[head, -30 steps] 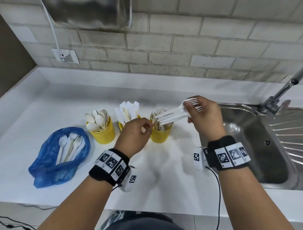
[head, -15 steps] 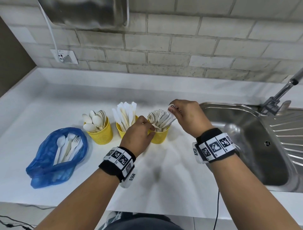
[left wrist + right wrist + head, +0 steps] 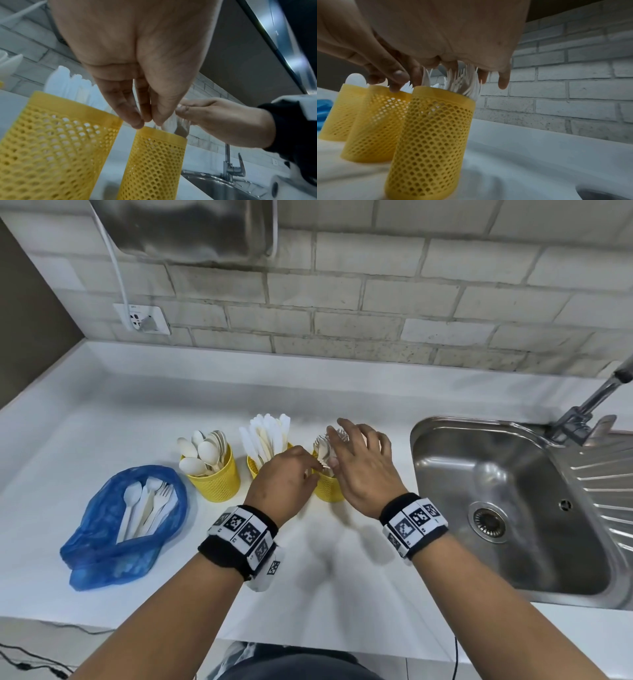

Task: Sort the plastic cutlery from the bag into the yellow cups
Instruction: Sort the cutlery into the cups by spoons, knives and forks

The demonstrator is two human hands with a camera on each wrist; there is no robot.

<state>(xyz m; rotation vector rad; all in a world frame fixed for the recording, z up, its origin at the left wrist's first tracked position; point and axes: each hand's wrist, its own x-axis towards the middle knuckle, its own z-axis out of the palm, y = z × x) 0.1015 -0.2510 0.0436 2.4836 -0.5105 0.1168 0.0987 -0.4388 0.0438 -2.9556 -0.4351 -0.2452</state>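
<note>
Three yellow mesh cups stand in a row on the white counter. The left cup [image 3: 215, 481] holds spoons, the middle cup [image 3: 253, 465] holds knives [image 3: 267, 433], and the right cup [image 3: 327, 491] holds forks [image 3: 322, 446]. My right hand [image 3: 356, 453] hovers over the fork heads with fingers spread, touching them from above [image 3: 462, 83]. My left hand [image 3: 313, 472] reaches to the fork cup's near rim [image 3: 154, 155], fingers straight and tips bunched [image 3: 145, 121]. A blue bag [image 3: 113, 542] lies at the left with a spoon, forks and other pieces [image 3: 147, 505] inside.
A steel sink [image 3: 445, 433] with a tap [image 3: 589, 405] sits right of the cups. A brick wall with a socket [image 3: 144, 318] backs the counter. The counter's front edge runs just under my forearms.
My right hand lowered a bunch of forks into the right cup, let them go, and now lies spread over them. My left hand moved from the cup's rim toward the forks.
</note>
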